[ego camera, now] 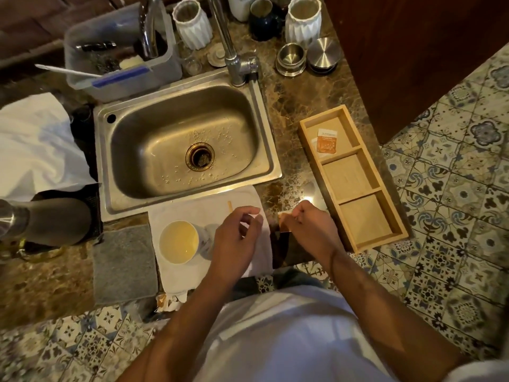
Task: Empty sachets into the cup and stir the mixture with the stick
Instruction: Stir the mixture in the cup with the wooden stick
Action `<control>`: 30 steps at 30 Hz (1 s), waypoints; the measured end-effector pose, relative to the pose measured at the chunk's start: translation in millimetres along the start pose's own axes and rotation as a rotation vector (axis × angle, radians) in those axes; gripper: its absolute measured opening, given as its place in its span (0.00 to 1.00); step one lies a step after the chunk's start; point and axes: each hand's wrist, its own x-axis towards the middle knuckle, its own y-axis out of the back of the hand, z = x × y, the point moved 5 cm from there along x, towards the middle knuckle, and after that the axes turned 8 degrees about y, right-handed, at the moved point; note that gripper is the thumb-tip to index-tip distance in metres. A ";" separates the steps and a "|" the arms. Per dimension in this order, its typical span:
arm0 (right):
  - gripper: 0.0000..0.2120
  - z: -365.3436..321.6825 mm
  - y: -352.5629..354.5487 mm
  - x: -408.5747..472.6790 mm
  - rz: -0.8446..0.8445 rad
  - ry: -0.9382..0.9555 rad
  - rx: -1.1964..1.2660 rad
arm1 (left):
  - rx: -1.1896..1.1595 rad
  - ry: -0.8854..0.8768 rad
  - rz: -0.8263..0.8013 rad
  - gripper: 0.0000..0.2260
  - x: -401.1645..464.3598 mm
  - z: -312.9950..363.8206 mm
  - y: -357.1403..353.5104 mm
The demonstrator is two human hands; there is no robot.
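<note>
Looks like the right hand [308, 224] is pinching a sachet [285, 222] beside the cup [179, 242], left hand [237, 238] fingers curled loosely nearby, probably to tear it over the towel [192, 210], stick [230, 206] waiting there.

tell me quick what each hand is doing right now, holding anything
Left hand: fingers curled beside the cup, cannot tell if it grips anything.
Right hand: closed, pinching a sachet.

Marble counter [300, 106]: wooden tray [385, 188], cloth [170, 277]
</note>
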 end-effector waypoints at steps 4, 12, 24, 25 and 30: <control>0.09 -25.6 -16.5 7.6 -0.102 0.104 -0.109 | -0.101 0.000 0.182 0.07 -17.9 -1.9 60.4; 0.27 -60.9 -77.8 17.2 -0.227 0.198 -0.404 | -0.121 0.122 0.380 0.07 -24.6 -85.0 141.6; 0.23 -75.5 -132.7 -3.1 -0.260 0.164 -0.582 | -0.020 0.152 0.255 0.15 -11.3 -141.4 156.3; 0.23 -76.7 -134.8 -5.0 -0.235 0.159 -0.597 | -0.030 0.141 0.218 0.16 -9.7 -143.1 154.8; 0.17 -80.2 -140.6 -12.0 -0.155 0.066 -0.659 | -0.106 0.107 0.105 0.15 -1.9 -150.2 151.9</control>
